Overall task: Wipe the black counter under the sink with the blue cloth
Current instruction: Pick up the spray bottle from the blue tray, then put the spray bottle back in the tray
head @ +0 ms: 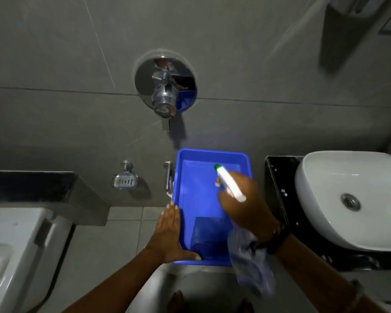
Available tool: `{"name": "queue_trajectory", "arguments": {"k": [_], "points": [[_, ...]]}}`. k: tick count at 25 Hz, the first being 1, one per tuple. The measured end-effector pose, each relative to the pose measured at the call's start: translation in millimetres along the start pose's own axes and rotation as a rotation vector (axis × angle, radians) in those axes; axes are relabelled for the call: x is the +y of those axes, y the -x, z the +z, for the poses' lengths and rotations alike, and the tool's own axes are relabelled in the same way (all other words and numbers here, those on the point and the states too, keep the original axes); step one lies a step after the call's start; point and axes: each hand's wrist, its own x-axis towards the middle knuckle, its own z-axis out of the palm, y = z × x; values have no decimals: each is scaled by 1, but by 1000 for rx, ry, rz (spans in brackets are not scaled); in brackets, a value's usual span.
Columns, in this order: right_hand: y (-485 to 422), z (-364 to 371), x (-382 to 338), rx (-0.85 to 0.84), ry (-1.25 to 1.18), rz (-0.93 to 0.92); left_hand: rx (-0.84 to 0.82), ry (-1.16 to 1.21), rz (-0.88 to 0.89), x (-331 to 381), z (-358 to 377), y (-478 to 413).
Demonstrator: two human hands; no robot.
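A: Head view. Blue cloth (pixel 209 236) folded flat in the near end of the blue tray (pixel 212 158), long side running away toward the wall.

B: And the hands?

A: Left hand (pixel 171 233) flat against the tray's left wall, fingers straight, thumb hooked over the near corner, holding nothing else. Right hand (pixel 244 199) over the tray, fingers wrapped round a spray bottle (pixel 231 185).

B: Nearer the cloth?

A: Probably the left, thumb just beside it. Black counter (pixel 278 188) right of the tray, under the sink (pixel 352 197), not yet wiped.
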Motion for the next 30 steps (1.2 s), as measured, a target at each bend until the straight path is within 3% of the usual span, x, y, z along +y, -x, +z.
{"name": "queue_trajectory", "arguments": {"k": [4,6,10,14,18,23,30], "points": [[78,34,41,-409,37,580,-15,15,27,-6,14,-1],[103,50,62,-468,100,695,-17,13,16,-7,17,-2],[106,63,77,-396,236,760,-29,13,12,-6,19,-3],[100,64,82,-489,212,798,-56,-6,11,-5,15,-2],[97,63,80,-465,297,766,-68,-12,-1,-3,12,-1],[91,55,78,-501,232,809,-73,-19,-10,-4,12,0],[81,27,44,-459,261,673,-53,-10,-8,-6,16,-2]]}}
